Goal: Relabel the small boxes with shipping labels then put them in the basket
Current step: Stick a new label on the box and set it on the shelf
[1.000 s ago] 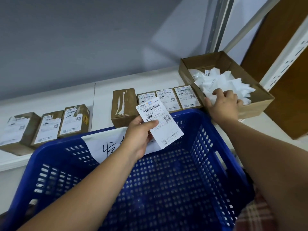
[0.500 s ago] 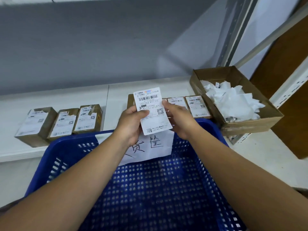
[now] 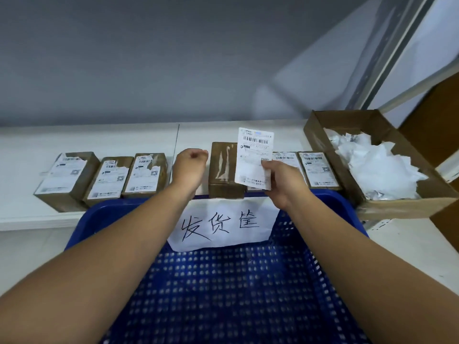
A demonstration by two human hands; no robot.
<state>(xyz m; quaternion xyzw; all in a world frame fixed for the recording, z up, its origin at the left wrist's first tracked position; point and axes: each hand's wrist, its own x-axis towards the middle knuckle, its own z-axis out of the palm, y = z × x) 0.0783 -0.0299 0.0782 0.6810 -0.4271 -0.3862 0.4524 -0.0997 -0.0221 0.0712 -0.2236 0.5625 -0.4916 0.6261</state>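
One shipping label (image 3: 253,155): held upright, pinched at its lower right edge, overlapping the right edge of the bare box in this view.
Right hand (image 3: 283,182): thumb and fingers clamped on the label, above the far rim of the basket.
Left hand (image 3: 189,166): fingers curled in, holding nothing.
Bare box (image 3: 223,167): brown, taped, unlabelled, on the table (image 3: 124,137) between the two hands.
Labelled boxes (image 3: 146,173): three in a row left of the left hand, two just beyond and right of the right hand.
Basket (image 3: 335,202): blue, under both forearms, with a handwritten paper sign (image 3: 223,223) on its far wall.
Cardboard tray (image 3: 320,130): right of the right hand, holding white paper scraps (image 3: 380,167).
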